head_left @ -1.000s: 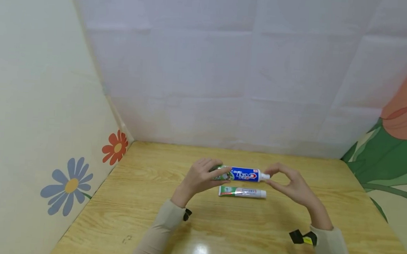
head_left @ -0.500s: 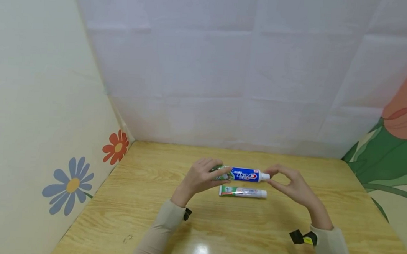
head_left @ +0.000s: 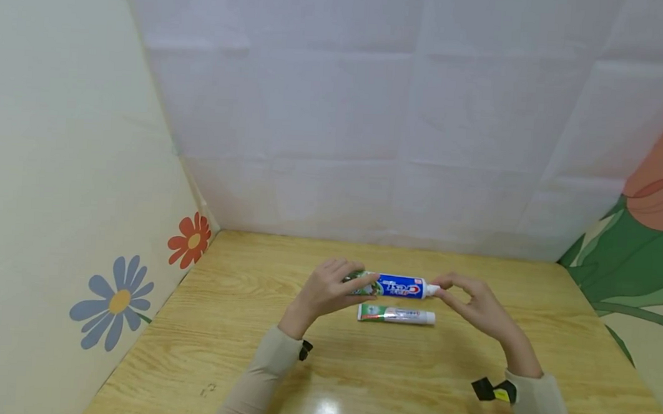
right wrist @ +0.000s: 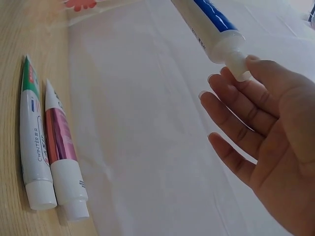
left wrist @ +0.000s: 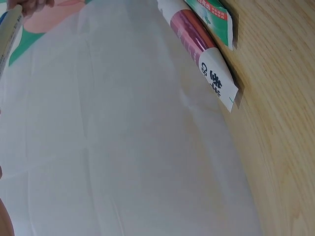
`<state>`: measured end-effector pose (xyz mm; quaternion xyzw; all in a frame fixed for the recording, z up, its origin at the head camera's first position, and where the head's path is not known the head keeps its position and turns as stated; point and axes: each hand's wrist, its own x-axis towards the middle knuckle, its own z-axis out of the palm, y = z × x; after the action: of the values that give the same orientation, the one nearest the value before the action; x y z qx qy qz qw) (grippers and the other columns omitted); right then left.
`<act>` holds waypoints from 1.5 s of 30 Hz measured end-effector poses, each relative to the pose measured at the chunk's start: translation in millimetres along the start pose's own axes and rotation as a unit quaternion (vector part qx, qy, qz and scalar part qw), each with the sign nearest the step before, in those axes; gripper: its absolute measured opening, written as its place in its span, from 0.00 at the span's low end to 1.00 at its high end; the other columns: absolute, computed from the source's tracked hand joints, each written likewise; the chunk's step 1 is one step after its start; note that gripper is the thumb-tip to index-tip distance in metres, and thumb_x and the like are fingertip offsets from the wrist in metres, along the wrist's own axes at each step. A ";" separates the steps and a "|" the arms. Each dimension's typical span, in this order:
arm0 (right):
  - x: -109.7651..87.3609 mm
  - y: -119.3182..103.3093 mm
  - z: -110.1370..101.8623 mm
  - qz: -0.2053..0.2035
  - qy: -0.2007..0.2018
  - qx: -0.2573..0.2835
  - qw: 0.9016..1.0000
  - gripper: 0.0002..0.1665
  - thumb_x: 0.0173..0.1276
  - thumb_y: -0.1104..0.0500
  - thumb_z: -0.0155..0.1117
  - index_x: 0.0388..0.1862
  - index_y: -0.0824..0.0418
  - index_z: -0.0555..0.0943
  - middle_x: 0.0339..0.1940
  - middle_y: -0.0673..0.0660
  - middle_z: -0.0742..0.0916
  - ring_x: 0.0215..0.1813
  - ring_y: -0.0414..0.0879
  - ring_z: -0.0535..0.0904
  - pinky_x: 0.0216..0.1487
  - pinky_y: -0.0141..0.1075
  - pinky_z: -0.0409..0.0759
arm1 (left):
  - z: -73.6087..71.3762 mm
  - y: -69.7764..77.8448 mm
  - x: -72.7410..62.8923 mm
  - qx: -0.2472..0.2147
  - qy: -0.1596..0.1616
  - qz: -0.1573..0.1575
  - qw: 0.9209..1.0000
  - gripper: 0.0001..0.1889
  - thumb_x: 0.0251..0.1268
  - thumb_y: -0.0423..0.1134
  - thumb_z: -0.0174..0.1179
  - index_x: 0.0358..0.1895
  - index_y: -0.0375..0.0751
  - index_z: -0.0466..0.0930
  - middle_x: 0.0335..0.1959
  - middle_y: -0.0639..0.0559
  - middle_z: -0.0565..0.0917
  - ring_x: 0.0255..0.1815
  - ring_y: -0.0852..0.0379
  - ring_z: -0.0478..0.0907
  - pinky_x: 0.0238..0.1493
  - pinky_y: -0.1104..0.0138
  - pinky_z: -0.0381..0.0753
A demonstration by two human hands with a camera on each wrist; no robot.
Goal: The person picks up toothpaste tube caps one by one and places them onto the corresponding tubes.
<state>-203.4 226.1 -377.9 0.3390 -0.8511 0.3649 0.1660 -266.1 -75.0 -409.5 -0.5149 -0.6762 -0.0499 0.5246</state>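
My left hand point(head_left: 327, 288) grips the tail half of a blue and green Crest toothpaste tube point(head_left: 400, 286), held level above the table. At its other end, my right hand point(head_left: 477, 305) pinches the white cap point(right wrist: 236, 65) between thumb and forefinger; the remaining fingers are spread loosely in the right wrist view. A green and white toothpaste tube point(head_left: 399, 315) lies on the table, nearer me than the held one. Beside it lies a pink and white toothpaste tube point(right wrist: 61, 142), which the head view does not show. Of the left hand, the left wrist view catches only slivers at its edge.
The wooden table point(head_left: 283, 264) ends at a white sheet point(head_left: 324, 138) hanging behind it. On the left stands a pale wall with painted flowers point(head_left: 119, 302); painted leaves point(head_left: 626, 266) cover the right side. Both wrists carry small black devices point(head_left: 485, 389).
The right thumb and forefinger have drawn closer together over the cap, covering more of it. The tube's cap end sits slightly lower in view. My left hand keeps its hold with hardly any movement.
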 end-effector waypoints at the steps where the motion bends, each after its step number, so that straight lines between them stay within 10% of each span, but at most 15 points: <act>1: 0.8 -3.4 -1.2 0.003 -0.003 -0.002 1.000 0.10 0.60 0.72 0.61 0.40 0.64 0.81 0.36 0.53 0.86 0.41 0.37 0.79 0.43 0.31 0.79 | -0.1 0.1 0.1 0.001 0.000 0.000 1.000 0.27 0.51 0.58 0.65 0.54 0.53 0.76 0.36 0.53 0.80 0.26 0.63 0.72 0.25 0.73 0.71; 32: -6.1 28.7 7.4 -0.005 -0.026 0.066 0.997 0.15 0.70 0.70 0.47 0.33 0.58 0.81 0.31 0.49 0.85 0.38 0.42 0.80 0.41 0.34 0.78 | -2.1 2.2 5.0 0.001 0.006 0.000 1.000 0.29 0.48 0.57 0.67 0.55 0.53 0.76 0.35 0.54 0.80 0.26 0.63 0.72 0.26 0.72 0.71; 40: -8.4 26.8 10.3 0.042 -0.025 0.031 0.998 0.20 0.68 0.63 0.57 0.59 0.57 0.75 0.50 0.52 0.83 0.51 0.43 0.78 0.52 0.49 0.76 | -4.6 0.6 3.1 0.005 0.007 0.002 1.000 0.30 0.43 0.57 0.69 0.54 0.53 0.77 0.35 0.53 0.80 0.27 0.63 0.73 0.26 0.73 0.72; 45: -6.1 23.8 11.2 0.052 -0.002 0.022 0.998 0.26 0.57 0.61 0.69 0.55 0.56 0.75 0.49 0.48 0.82 0.49 0.37 0.75 0.54 0.50 0.72 | -6.1 -1.5 3.1 0.004 0.003 -0.002 1.000 0.27 0.49 0.57 0.67 0.53 0.53 0.77 0.35 0.53 0.80 0.27 0.63 0.74 0.26 0.73 0.73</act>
<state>-216.0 232.6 -400.8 0.2980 -0.8599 0.3908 0.1380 -262.9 -77.4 -403.8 -0.5112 -0.6759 -0.0493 0.5286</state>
